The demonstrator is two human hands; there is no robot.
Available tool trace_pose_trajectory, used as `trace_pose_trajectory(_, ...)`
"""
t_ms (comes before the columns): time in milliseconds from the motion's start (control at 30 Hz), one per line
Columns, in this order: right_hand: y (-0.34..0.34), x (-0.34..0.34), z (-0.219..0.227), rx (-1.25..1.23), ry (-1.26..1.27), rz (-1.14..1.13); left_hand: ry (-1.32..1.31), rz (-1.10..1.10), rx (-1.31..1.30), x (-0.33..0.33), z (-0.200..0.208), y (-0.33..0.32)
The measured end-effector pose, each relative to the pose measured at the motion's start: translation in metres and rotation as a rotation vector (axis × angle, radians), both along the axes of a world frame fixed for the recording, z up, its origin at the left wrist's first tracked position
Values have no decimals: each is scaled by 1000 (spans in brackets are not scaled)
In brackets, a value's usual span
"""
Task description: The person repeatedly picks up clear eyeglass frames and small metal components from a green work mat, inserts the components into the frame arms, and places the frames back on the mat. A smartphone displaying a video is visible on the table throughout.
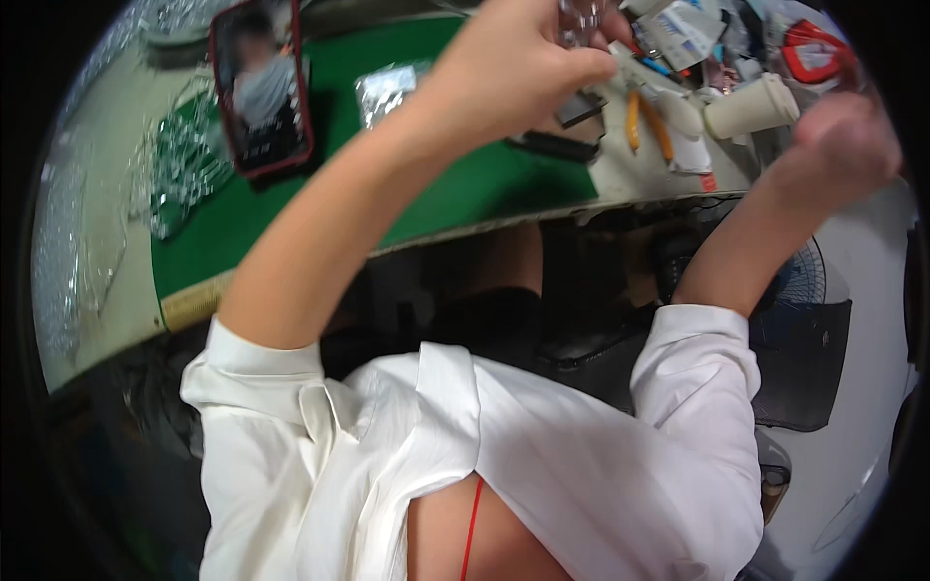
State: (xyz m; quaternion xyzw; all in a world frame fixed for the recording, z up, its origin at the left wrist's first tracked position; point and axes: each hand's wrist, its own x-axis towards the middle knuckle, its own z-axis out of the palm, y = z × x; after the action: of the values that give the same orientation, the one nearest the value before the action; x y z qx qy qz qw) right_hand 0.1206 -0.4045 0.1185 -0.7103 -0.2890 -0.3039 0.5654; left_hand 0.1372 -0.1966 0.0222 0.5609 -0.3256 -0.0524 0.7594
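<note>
The left hand (528, 68) is narrowed, thumb and fingers closed round 1 clear, glossy piece (581, 21), which sits in their grip at the upper rim of the view. The right hand (848, 140) is blurred, well apart to the right; I cannot tell whether it is wide, narrow or holding anything. A red item (812, 53) lies just beyond it.

A light, steady pinch would likely suit the clear piece, since it looks slick. Keeping the left wrist quiet while the right arm reaches should help, and the right hand would do best to clear the white cup (751, 107) that lies just to its left, tilted among the clutter.

Between the 2 hands, nearer the left, is a tool with 2 orange handles (634, 121); lifting over it seems safer than sweeping across. Just below the left hand is a dark flat case (557, 145). Left of that hand, on the green mat (455, 198), is a silvery packet (387, 92), then a phone (262, 97) and crumpled clear wrap (184, 160). The pale surface (92, 349) runs on past the mat.
</note>
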Motion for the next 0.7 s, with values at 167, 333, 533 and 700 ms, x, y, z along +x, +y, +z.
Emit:
trace_pose_trajectory(167, 68, -31, -149, -588, 238, 152, -307, 293, 16, -61, 10, 91)
trace_pose_trajectory(333, 96, -50, -171, -823, 201, 126, -605, 1058, 460, -111, -12, 207)
trace_pose_trajectory(533, 93, -44, -173, -858, 142, 145, -165, 1170, 8, -137, -36, 242)
trace_pose_trajectory(700, 92, -41, -169, -665, 315, 169, 15, 674, -158, -154, -39, 243)
